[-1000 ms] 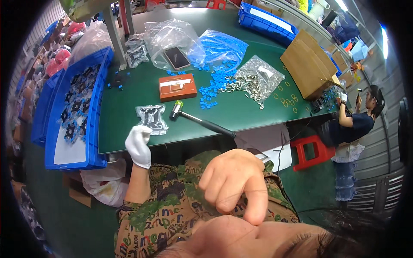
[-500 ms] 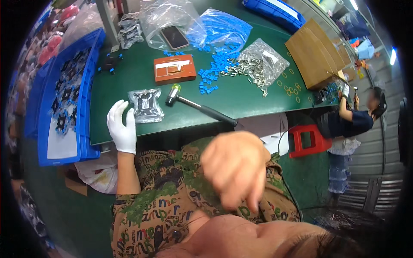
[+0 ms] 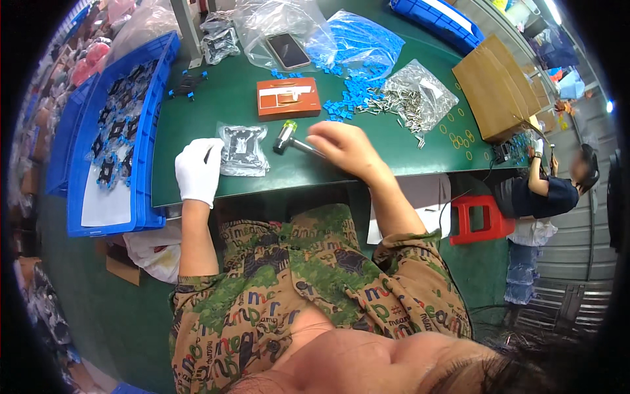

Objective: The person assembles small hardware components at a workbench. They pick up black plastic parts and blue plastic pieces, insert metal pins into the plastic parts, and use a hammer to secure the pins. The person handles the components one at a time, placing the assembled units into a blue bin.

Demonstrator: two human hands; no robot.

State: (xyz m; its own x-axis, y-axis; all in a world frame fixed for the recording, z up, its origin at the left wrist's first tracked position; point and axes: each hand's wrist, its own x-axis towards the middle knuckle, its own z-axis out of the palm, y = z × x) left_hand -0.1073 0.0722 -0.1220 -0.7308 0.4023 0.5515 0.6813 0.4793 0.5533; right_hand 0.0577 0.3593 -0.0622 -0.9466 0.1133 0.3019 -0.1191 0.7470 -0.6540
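Observation:
My left hand (image 3: 199, 171), in a white glove, is beside a clear bag of black parts (image 3: 243, 151). Its fingers bend loosely, with a narrow gap to the thumb and nothing visible between them. Bare, my right hand (image 3: 346, 149) is above the hammer (image 3: 304, 147), its loosely bent fingers pointing left. The hammer has a dark and yellow-green head and a metal shaft; my hand and forearm hide its grip. I see no grasp around the handle. A red-brown box (image 3: 288, 98) lies beyond the hammer.
Blue crates (image 3: 146, 157) with black-and-blue parts stand at left. Blue pieces (image 3: 354, 92), metal pins (image 3: 405, 108) and yellowish rings (image 3: 462, 139) lie on the green table (image 3: 230, 105). A phone (image 3: 289, 51) rests farther back. A cardboard box (image 3: 492, 85) and a co-worker (image 3: 554, 197) are at right.
My right hand has moved from in front of my chest to above the hammer. My left hand's fingers have drawn closer to its thumb beside the bag. The whole view has shifted slightly.

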